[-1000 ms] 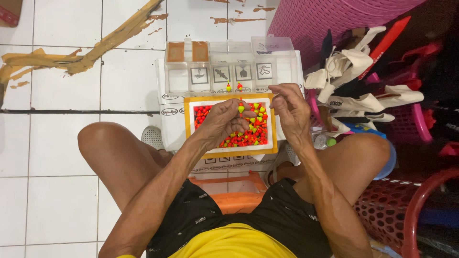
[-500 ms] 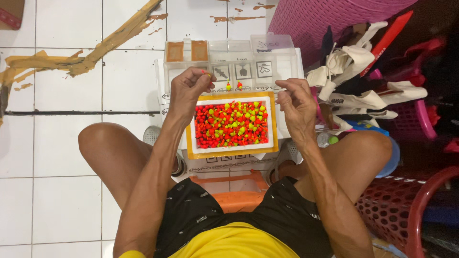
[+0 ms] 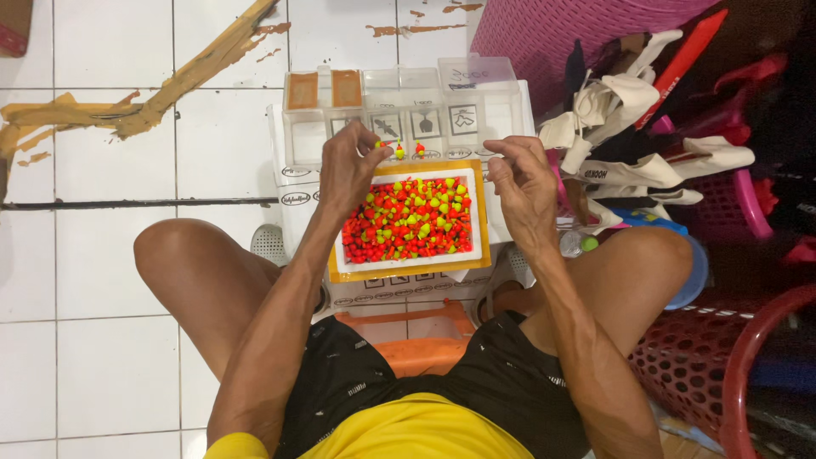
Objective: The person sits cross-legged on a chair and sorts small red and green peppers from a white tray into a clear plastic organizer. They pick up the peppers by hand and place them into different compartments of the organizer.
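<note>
White floor tiles (image 3: 102,340) spread under us where we sit, knees wide, yellow shirt and black shorts nearest the lens, with an orange stool (image 3: 416,340) just showing between our thighs. To our right stands a red mesh basket (image 3: 705,365). Past the stool lies a shallow tray with an orange rim (image 3: 484,217), packed with small red and yellow-green floats (image 3: 408,221). Our left hand (image 3: 348,170) hangs over the tray's far left corner, its thumb and forefinger pinched on one yellow-green float (image 3: 380,145), the other fingers curled in. Our right hand (image 3: 523,183) hovers over the tray's right edge, fingers bent and drawn together; we cannot tell whether they grip anything. Just beyond the tray sits a clear plastic compartment box (image 3: 408,110), two floats (image 3: 410,151) standing on its near edge and two brown pads in its far left cells. Farther left, torn cardboard strips (image 3: 144,110) lie on the tiles, and far right a pink woven basket (image 3: 561,30) rises behind white and red clutter.
</note>
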